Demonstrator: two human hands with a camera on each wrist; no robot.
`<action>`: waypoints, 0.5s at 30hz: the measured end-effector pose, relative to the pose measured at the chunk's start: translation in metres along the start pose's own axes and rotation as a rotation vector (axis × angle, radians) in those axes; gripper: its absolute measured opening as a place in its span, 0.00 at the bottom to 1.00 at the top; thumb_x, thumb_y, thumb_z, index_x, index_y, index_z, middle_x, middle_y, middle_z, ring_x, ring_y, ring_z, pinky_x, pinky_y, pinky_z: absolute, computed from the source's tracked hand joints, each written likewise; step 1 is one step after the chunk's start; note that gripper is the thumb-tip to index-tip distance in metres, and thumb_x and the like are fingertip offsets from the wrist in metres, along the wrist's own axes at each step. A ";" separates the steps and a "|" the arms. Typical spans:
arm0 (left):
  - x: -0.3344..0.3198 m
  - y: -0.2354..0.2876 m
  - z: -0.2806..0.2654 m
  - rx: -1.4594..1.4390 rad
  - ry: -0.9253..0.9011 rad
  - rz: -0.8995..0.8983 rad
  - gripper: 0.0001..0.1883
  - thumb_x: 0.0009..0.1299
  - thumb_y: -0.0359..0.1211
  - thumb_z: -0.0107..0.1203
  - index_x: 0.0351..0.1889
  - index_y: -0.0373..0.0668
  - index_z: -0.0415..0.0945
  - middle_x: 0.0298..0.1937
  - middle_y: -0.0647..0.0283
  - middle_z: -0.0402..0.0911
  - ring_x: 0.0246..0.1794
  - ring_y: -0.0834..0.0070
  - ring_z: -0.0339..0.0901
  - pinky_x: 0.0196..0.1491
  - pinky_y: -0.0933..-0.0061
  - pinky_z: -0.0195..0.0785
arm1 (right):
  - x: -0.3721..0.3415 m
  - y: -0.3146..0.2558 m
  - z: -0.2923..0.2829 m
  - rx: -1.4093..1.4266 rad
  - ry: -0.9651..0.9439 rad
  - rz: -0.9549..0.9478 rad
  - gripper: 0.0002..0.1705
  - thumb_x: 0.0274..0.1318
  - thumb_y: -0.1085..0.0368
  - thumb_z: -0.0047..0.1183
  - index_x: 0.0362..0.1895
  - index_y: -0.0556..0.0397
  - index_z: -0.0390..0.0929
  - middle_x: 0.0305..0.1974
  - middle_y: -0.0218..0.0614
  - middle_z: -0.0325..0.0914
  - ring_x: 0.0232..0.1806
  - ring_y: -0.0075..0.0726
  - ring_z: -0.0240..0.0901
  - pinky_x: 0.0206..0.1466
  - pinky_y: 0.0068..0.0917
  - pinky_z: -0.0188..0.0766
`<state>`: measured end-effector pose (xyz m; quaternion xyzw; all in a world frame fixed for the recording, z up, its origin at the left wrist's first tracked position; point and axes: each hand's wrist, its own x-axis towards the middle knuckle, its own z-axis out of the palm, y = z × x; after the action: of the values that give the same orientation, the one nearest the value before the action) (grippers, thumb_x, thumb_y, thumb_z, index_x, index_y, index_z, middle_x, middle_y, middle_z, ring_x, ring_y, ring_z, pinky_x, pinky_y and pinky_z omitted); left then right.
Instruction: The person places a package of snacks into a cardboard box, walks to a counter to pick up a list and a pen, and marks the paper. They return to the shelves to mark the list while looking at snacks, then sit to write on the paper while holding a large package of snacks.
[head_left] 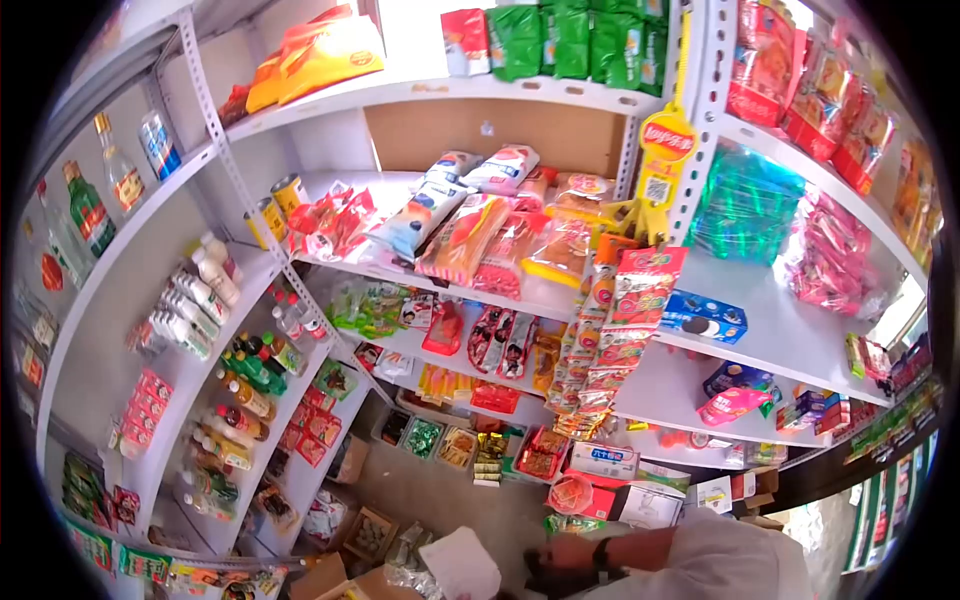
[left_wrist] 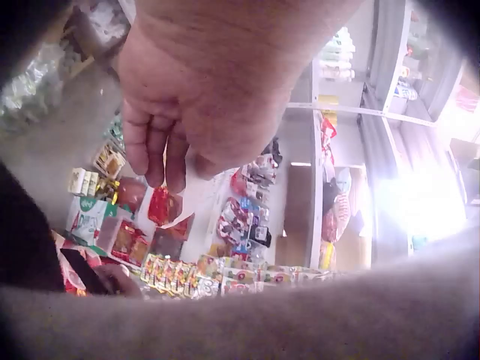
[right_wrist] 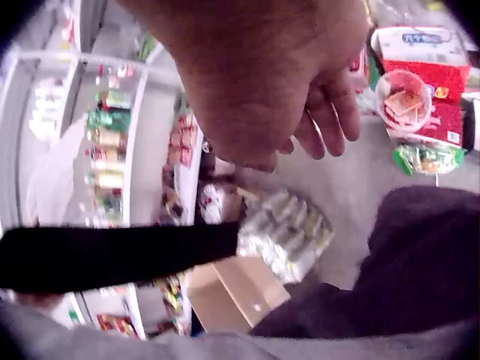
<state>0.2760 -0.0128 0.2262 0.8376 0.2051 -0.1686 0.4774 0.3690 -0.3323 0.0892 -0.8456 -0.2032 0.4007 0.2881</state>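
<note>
In the left wrist view my left hand [left_wrist: 199,97] hangs fingers down. It pinches a white sheet of paper [left_wrist: 199,196] between thumb and fingers. The same pale paper [head_left: 460,563] shows at the bottom of the head view, where the left hand is out of sight. My right hand [right_wrist: 292,97] holds nothing in the right wrist view, its fingers loosely bent above the floor. In the head view that right hand [head_left: 566,553] comes in from the lower right, a dark band on its wrist. Nearest it stand red boxes [head_left: 590,502] and a round tub of snacks [head_left: 570,493].
White shelves [head_left: 440,270] with bottles, bread and snack packets surround the floor [head_left: 415,490]. Strips of hanging packets [head_left: 640,300] dangle at the middle post. An open cardboard box [right_wrist: 232,296] and a plastic-wrapped pack [right_wrist: 285,232] stand low by the left shelves.
</note>
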 end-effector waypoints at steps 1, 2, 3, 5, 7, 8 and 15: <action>0.014 -0.001 0.003 -0.005 0.000 0.056 0.23 0.76 0.47 0.53 0.32 0.35 0.82 0.24 0.57 0.81 0.25 0.70 0.76 0.32 0.63 0.68 | 0.012 0.018 -0.013 0.049 0.072 0.011 0.14 0.58 0.57 0.50 0.45 0.47 0.79 0.35 0.48 0.82 0.38 0.58 0.80 0.40 0.50 0.74; 0.027 0.000 0.006 -0.014 0.001 0.113 0.23 0.76 0.48 0.53 0.31 0.35 0.82 0.24 0.58 0.81 0.24 0.70 0.76 0.32 0.64 0.68 | 0.020 0.028 -0.030 0.039 0.186 -0.047 0.14 0.60 0.56 0.49 0.45 0.46 0.79 0.34 0.46 0.82 0.38 0.56 0.80 0.39 0.50 0.75; 0.034 0.000 0.007 -0.024 0.002 0.163 0.24 0.76 0.49 0.53 0.31 0.36 0.82 0.23 0.58 0.81 0.24 0.71 0.75 0.31 0.65 0.68 | 0.020 0.032 -0.045 0.029 0.292 -0.105 0.14 0.62 0.54 0.49 0.45 0.45 0.79 0.34 0.44 0.82 0.37 0.55 0.81 0.38 0.50 0.75; 0.050 0.035 -0.016 -0.118 -0.152 0.017 0.23 0.76 0.48 0.53 0.31 0.36 0.82 0.22 0.60 0.80 0.24 0.73 0.76 0.31 0.66 0.67 | 0.004 -0.016 -0.110 0.022 0.585 0.011 0.16 0.66 0.51 0.47 0.49 0.42 0.80 0.32 0.45 0.82 0.35 0.55 0.81 0.37 0.50 0.75; 0.081 0.034 -0.020 -0.112 -0.139 0.190 0.22 0.76 0.46 0.53 0.31 0.36 0.82 0.20 0.64 0.77 0.23 0.74 0.73 0.30 0.67 0.65 | -0.009 -0.040 -0.128 0.112 0.679 0.076 0.19 0.68 0.49 0.46 0.53 0.42 0.79 0.31 0.46 0.82 0.33 0.55 0.81 0.35 0.49 0.74; 0.093 0.039 -0.022 -0.035 -0.102 0.142 0.20 0.76 0.44 0.53 0.32 0.37 0.83 0.20 0.65 0.75 0.22 0.74 0.70 0.29 0.66 0.63 | -0.012 -0.051 -0.139 0.149 0.735 0.107 0.20 0.69 0.47 0.46 0.54 0.42 0.79 0.30 0.46 0.82 0.32 0.55 0.80 0.34 0.49 0.74; 0.162 0.056 -0.056 -0.254 -0.355 0.192 0.21 0.75 0.46 0.56 0.51 0.36 0.82 0.38 0.59 0.88 0.40 0.73 0.85 0.47 0.70 0.75 | -0.031 -0.126 -0.168 0.168 1.048 -0.014 0.14 0.71 0.57 0.50 0.45 0.55 0.79 0.29 0.49 0.77 0.32 0.54 0.77 0.36 0.41 0.71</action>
<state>0.4480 0.0396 0.2167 0.7439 0.0569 -0.2397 0.6212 0.4703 -0.3095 0.2749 -0.9052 -0.0050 -0.0625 0.4204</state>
